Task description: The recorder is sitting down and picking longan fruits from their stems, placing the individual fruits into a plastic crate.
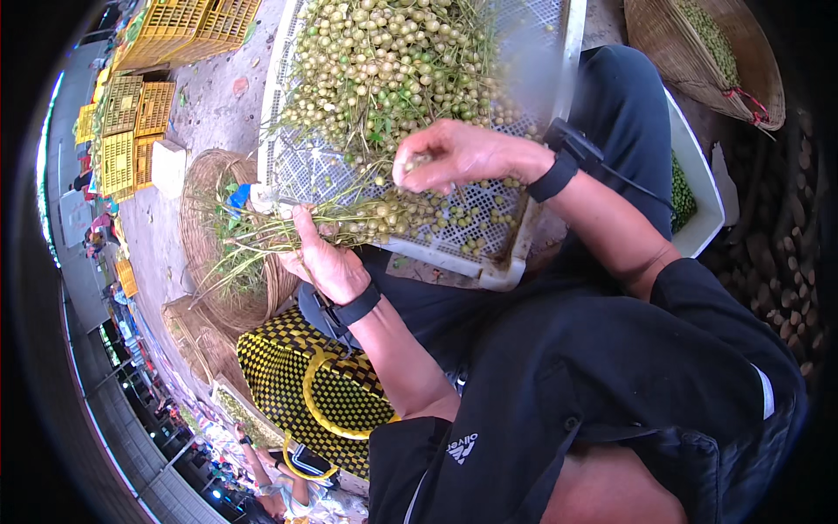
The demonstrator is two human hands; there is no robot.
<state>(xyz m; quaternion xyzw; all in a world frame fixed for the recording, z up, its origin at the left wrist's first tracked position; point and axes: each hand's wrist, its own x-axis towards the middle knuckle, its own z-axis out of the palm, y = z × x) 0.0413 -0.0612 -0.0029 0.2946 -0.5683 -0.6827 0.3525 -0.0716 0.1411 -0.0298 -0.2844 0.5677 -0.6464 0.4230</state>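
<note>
A bunch of thin green stems (275, 229) bearing small round yellow-green fruits (389, 213) is gripped in my left hand (330, 262), over the near left corner of a white plastic mesh tray (484, 265). The loose stem ends stick out to the left and the fruits point right. My right hand (468, 157) is just above the fruited end, its thumb and fingers curled together around something pale, seemingly a fruit, partly hidden. Beyond both hands, a large heap of the same fruits on stems (386, 72) covers much of the tray. Loose fruits (461, 219) lie along its near side.
Left of the tray stands a wicker basket (203, 190) with stems and leaves. A black-and-yellow woven bag (281, 367) is beside my leg. Yellow crates (118, 164) stand farther left. At right are a white container (704, 216) and another basket (661, 39). A person (288, 491) sits lower left.
</note>
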